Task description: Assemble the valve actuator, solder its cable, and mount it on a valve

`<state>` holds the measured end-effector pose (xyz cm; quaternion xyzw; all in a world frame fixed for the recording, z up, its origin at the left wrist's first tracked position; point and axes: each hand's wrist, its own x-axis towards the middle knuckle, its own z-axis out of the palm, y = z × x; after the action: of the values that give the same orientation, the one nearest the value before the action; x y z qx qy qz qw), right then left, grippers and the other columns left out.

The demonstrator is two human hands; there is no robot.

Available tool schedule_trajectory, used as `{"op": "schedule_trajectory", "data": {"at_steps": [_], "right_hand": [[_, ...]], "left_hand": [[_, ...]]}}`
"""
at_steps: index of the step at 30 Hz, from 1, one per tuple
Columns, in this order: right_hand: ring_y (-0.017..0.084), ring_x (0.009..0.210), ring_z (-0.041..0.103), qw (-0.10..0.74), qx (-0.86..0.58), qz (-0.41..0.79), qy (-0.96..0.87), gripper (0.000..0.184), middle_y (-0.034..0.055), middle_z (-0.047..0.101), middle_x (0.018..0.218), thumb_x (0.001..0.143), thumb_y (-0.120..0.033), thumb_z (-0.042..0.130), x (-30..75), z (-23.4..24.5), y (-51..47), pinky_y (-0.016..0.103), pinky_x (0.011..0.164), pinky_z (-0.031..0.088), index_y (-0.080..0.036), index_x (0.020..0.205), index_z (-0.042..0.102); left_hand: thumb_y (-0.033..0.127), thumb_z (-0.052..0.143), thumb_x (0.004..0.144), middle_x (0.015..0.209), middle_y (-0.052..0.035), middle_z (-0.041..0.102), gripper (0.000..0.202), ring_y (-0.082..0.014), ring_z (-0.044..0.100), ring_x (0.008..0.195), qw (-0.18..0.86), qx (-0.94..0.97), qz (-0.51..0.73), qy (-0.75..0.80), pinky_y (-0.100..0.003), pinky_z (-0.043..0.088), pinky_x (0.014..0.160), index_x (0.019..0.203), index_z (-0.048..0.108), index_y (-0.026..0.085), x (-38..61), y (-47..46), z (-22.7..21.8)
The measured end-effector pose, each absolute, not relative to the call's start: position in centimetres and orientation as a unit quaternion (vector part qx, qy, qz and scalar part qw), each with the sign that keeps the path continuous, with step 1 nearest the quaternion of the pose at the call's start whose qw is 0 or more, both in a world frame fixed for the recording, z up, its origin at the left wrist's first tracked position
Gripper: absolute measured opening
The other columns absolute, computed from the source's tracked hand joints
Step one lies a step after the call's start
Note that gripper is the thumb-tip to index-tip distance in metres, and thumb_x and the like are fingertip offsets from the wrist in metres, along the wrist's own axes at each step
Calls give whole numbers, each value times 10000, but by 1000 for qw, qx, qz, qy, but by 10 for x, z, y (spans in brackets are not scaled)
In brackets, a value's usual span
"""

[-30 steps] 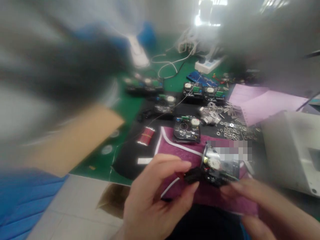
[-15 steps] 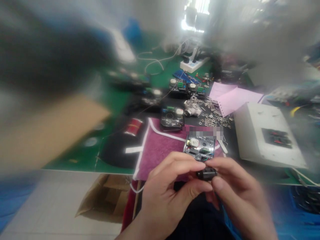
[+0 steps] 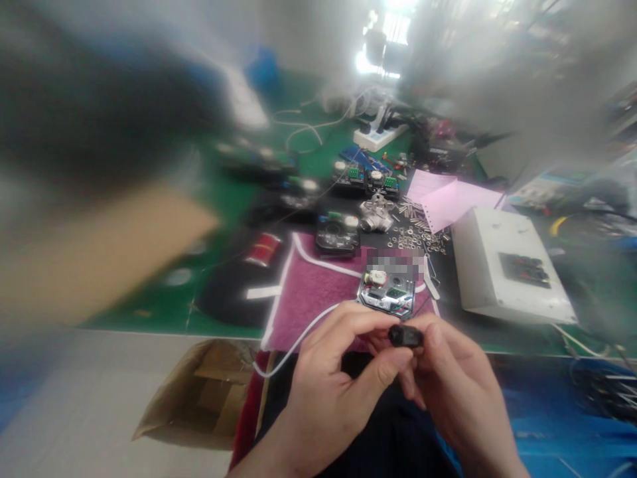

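A small black cylindrical part (image 3: 405, 336) is between my two hands, just in front of the table edge. My right hand (image 3: 455, 368) pinches its right end between thumb and fingers. Around its left end curl the fingers of my left hand (image 3: 343, 365), the index finger along the top and the thumb below. Just beyond my fingertips, an open housing with a circuit board (image 3: 388, 285) rests on the purple cloth (image 3: 311, 285); a round white component and thin wires show inside it. What lies under my curled fingers is hidden.
Behind the cloth are another black board unit (image 3: 337, 236), a silver metal fitting (image 3: 377, 214), and several loose nuts (image 3: 415, 239) and pins. A white box (image 3: 512, 265) stands to the right, a red wire spool (image 3: 263, 250) to the left. An open cardboard box (image 3: 199, 392) sits below the table.
The black part has turned slightly and shifted left in view, and my right thumb now lies over its right end. A white cord has swung into a wider loop beside my left hand.
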<state>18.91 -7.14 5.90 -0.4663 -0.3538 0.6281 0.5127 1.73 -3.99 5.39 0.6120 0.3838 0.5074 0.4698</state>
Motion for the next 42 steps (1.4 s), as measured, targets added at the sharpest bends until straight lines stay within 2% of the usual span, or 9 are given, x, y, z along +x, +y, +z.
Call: {"op": "schedule_trajectory", "data": {"at_steps": [4,9,13,17,25,29,34,37,42], "right_hand": [[109,581,602,510,-471,614,-376,263,15,642,698,1066,-416,700,192,61,-71,161,502,471,-196,1204,746],[108,601,636,542,-465,594,-371,196,17,668,723,1060,-341,714,201,65,-66,169,538,526,-225,1212,757],[63,537,591,567,-443,608,-335,191,24,699,828,1080,-346,678,211,67,-56,151,499,497,-231,1210,757],[67,578,603,574,-441,617,-308,202,26,672,885,1071,-359,681,215,69,-50,137,476,480,-220,1203,745],[111,605,600,563,-496,544,-376,246,27,694,802,1082,-385,669,229,71,-46,201,546,492,-255,1283,723],[128,678,624,498,-583,383,-515,280,6,686,791,1084,-392,681,241,76,-31,231,638,504,-265,1332,710],[156,845,687,333,-592,206,-705,210,41,734,1074,1104,-374,638,250,92,-3,280,752,532,-262,1261,723],[164,925,681,247,-550,150,-784,202,46,708,1111,1121,-320,600,254,101,9,281,783,515,-251,1281,701],[147,906,684,170,-501,115,-841,201,33,688,1098,1139,-273,556,255,106,20,267,784,489,-247,1296,680]], "left_hand": [[176,769,966,1044,7,731,226,-128,708,906,479,609,493,397,-240,598,817,1161,727,283,16,-39,53],[176,786,955,1044,12,733,245,-118,717,878,473,616,489,398,-230,600,794,1164,726,287,19,-37,51],[165,786,954,1047,24,722,261,-102,709,880,448,622,490,415,-219,592,821,1169,716,295,16,-36,47],[176,783,954,1016,27,727,223,-104,703,855,410,636,485,439,-222,585,810,1136,720,289,12,-36,44],[191,769,959,991,6,748,153,-133,713,856,366,632,500,465,-250,593,791,1091,741,264,8,-31,34],[235,731,993,976,-13,751,50,-152,726,883,384,581,524,491,-255,597,792,1038,754,233,7,-21,22],[255,735,997,917,13,728,48,-116,695,757,421,524,544,502,-225,586,729,1035,746,227,4,-13,9],[240,728,1000,944,4,725,49,-125,700,798,435,526,542,489,-231,589,746,1046,742,230,3,-14,8],[232,707,1012,965,-8,719,38,-134,693,828,429,549,533,481,-235,576,736,1038,734,228,4,-16,8]]}}
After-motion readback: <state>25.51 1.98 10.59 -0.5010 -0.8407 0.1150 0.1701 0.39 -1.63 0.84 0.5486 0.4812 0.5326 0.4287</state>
